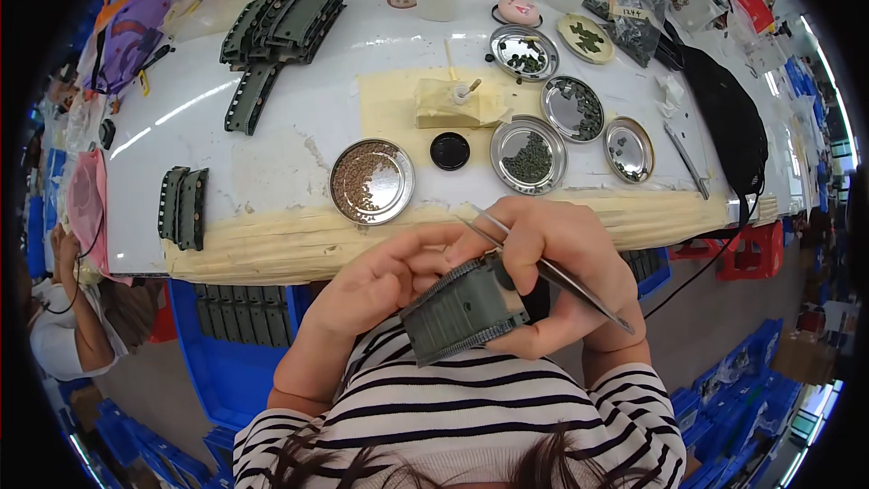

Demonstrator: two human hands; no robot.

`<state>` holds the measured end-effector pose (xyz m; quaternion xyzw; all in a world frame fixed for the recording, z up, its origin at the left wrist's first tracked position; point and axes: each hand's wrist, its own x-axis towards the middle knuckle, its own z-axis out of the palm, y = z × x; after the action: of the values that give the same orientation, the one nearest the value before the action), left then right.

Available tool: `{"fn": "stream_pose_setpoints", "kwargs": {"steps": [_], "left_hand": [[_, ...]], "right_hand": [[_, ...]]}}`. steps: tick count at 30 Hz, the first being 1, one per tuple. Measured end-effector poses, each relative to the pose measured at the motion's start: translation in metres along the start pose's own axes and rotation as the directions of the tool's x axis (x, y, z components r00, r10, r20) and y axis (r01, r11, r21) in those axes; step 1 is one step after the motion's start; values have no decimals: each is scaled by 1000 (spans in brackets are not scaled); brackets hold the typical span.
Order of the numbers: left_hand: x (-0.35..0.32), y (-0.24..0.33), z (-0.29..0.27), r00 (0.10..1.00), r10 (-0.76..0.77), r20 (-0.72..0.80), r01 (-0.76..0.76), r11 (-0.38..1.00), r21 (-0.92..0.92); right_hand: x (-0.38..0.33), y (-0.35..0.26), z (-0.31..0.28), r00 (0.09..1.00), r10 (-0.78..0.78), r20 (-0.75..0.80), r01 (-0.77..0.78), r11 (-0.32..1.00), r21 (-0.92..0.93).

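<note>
A long white worktable [272, 127], its near edge wrapped in yellowish tape, stretched across the scene, with blue bins [226, 353] stowed beneath it. Stacks of dark green moulded parts [276, 23] sat at the far left of the table, and a smaller pair [182, 206] lay near the front edge. Several round metal dishes held small pieces — the nearest dish [372, 181] was filled with brownish bits, others [529, 155] with dark green ones. A small black lid [450, 151] lay between two dishes.

Close to the striped shirt, both hands met over a grey-green ribbed plastic part [462, 308], held in front of the table edge. The left hand [380, 281] gripped its left end with curled fingers. The right hand [566, 258] closed over its right end while also pinching metal tweezers [552, 272] — their tips pointed up and left.
</note>
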<state>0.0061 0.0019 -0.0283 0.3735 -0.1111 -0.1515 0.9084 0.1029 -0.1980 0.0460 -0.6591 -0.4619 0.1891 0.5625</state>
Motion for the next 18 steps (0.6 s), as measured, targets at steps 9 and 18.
{"fn": "stream_pose_setpoints", "kwargs": {"steps": [9,18], "left_hand": [[-3,12,18,972,-228,-49,227,974,-19],[6,8,23,972,-78,-222,86,996,27]], "right_hand": [[-15,19,-33,915,-87,-395,59,995,-82],[2,57,-113,924,5,-381,-303,617,-726]]}}
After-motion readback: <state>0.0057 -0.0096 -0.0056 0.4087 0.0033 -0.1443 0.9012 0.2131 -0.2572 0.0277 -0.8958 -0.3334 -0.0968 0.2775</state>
